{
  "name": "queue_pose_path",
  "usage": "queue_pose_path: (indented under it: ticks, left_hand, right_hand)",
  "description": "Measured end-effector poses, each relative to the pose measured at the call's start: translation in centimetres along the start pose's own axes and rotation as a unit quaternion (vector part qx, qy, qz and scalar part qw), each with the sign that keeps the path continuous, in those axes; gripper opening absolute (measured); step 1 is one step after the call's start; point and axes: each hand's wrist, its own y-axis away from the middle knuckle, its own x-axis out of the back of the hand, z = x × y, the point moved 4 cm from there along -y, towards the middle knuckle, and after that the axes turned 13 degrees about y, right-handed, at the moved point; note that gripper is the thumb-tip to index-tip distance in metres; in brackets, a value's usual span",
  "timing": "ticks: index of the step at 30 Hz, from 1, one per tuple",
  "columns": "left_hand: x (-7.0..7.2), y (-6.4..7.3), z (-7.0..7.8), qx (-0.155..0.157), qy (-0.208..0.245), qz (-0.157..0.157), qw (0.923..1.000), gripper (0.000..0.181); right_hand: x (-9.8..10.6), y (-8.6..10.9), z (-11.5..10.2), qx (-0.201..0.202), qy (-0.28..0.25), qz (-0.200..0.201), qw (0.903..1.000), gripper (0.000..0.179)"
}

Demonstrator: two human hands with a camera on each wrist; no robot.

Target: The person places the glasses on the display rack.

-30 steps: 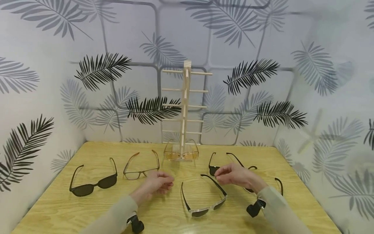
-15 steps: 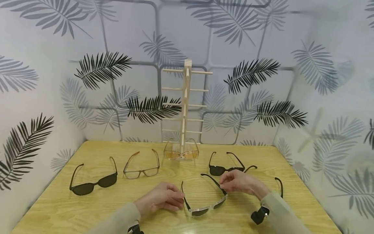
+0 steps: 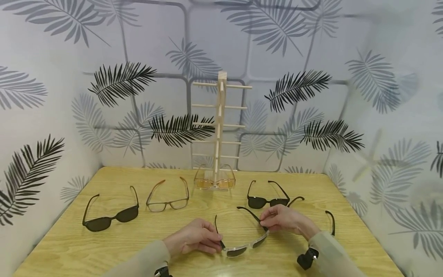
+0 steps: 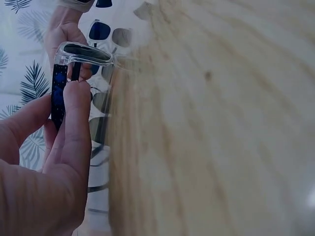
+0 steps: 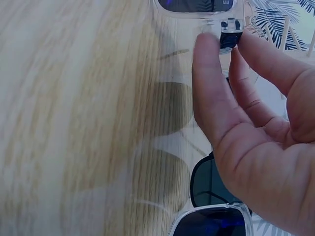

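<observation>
Sunglasses with a clear front frame, dark lenses and black temples (image 3: 237, 252) stand at the middle front of the table, lenses toward me. My left hand (image 3: 195, 236) pinches the left temple close to the hinge. In the left wrist view, thumb and fingers lie on either side of this speckled temple (image 4: 58, 86). My right hand (image 3: 288, 220) grips the other temple between thumb and fingers. The right wrist view has the hinge end of that temple (image 5: 230, 40) between the fingertips, with a dark lens (image 5: 194, 4) above.
A wooden eyewear rack with pegs (image 3: 219, 127) stands at the back, with orange-tinted glasses (image 3: 205, 184) at its base. On the left lie black sunglasses (image 3: 98, 224) and brown-framed eyeglasses (image 3: 167, 204). Black sunglasses (image 3: 257, 202) lie at right; my right arm partly hides another pair (image 3: 333, 223).
My left hand has moved right and down to the left temple and pinches it. My right hand has come down from beside the black sunglasses onto the other temple. The sunglasses have hardly moved.
</observation>
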Motion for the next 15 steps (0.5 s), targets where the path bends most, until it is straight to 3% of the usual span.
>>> queue_pose_path:
  ticks: [7, 15]
  left_hand:
    - [-0.15, -0.07, -0.09, 0.002, 0.011, 0.003, 0.9999, 0.008]
    - [0.67, 0.2, 0.75, -0.01, -0.015, 0.022, 0.9996, 0.013]
  right_hand:
    - [-0.27, 0.38, -0.1, 0.003, -0.027, -0.023, 0.9994, 0.017]
    - [-0.46, 0.3, -0.88, 0.014, -0.041, -0.037, 0.9984, 0.025]
